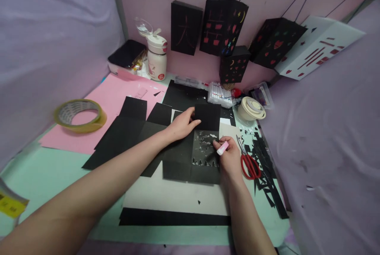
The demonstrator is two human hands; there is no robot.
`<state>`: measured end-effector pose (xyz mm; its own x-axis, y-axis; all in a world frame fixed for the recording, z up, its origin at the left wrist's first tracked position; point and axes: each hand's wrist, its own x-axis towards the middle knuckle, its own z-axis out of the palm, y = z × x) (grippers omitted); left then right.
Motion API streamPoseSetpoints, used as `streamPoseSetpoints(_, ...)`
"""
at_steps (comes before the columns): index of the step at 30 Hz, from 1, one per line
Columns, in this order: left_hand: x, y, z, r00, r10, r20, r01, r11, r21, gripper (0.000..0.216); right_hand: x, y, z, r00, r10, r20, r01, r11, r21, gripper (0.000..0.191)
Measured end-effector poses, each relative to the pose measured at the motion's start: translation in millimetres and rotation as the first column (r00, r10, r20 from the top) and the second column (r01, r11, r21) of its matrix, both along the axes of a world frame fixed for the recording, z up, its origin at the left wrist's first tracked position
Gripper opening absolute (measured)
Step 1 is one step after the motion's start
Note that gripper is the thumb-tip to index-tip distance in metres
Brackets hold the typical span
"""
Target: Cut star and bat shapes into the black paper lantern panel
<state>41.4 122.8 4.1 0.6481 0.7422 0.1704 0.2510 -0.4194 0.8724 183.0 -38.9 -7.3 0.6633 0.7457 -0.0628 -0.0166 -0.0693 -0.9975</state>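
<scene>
A black card [178, 160] with folded panels lies on a pale board [175, 195]. Its right panel [204, 148] bears cut-out cloud-like and star-like shapes, with a row of small pointed shapes along the bottom. My left hand [185, 122] is at the card's upper flap [208, 116], thumb in front and fingers at its left edge. In my right hand [230, 154] is a small pink-and-white craft knife [222, 148], held beside the panel's right edge; its tip is hidden. Red-handled scissors [249, 164] lie just right of that hand.
Black paper scraps [267, 172] are heaped at the right. A tape roll [80, 115] stands on pink paper [109, 93] at left. Behind are a bottle [156, 59], a marker box [220, 95] and a cream round container [251, 109]. Cut-paper lanterns [224, 27] hang above.
</scene>
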Motion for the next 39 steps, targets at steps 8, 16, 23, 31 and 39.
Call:
streamPoseSetpoints(8,-32.7,-50.5,34.0,0.972,0.233,-0.028,-0.193,0.861,0.47,0.045,-2.3,-1.3,2.6,0.989,0.006,-0.151,0.014,0.991,0.13,0.037)
streamPoseSetpoints(16,-44.0,-120.0,6.0,0.94,-0.022,-0.34,0.234,0.766,0.599,0.041,-2.1,-2.1,2.3,0.994,0.002,-0.106,0.01,0.994,0.109,0.034)
streamPoseSetpoints(23,-53.0,-127.1,7.6,0.887,-0.457,-0.067,0.404,0.697,0.593,0.017,-0.8,0.2,0.2,1.0,-0.008,-0.029,0.011,0.994,0.107,0.032)
streamPoseSetpoints(31,-55.9,-127.0,1.8,0.976,-0.213,0.048,0.141,0.784,0.605,0.019,-3.7,-1.9,8.9,0.997,0.017,0.072,-0.028,0.987,0.158,0.025)
streamPoseSetpoints(39,-57.2,-129.8,0.8,0.985,-0.173,-0.001,0.136,0.773,0.62,0.022,-4.0,-0.4,5.2,0.999,-0.007,0.038,-0.001,0.979,0.204,0.026)
